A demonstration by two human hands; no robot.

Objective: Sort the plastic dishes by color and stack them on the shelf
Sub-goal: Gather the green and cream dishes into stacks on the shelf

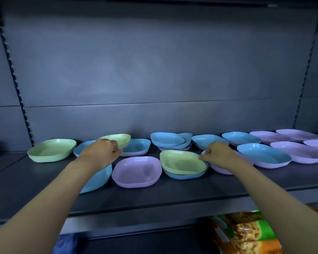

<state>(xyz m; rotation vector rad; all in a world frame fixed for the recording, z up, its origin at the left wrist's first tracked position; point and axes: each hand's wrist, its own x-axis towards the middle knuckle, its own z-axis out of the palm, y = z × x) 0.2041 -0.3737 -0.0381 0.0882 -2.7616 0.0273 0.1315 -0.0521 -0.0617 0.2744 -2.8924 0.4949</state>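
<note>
Reaches both forearms out over the shelf [154, 195]. Grips with the curled left hand [103, 151] the rim of a tilted green dish [117, 141], at 11 o'clock from the front lilac dish [136, 171]. Pinches with the right hand [218, 153] the rim of a second green dish [180, 162] at 3 o'clock, atop a blue dish [184, 176].

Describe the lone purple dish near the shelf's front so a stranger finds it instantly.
On the dark shelf, look at the front row, between the left hand and right hand. The purple dish sits left of a green-on-blue stack. It alone there is purple, single and uncovered.
</note>
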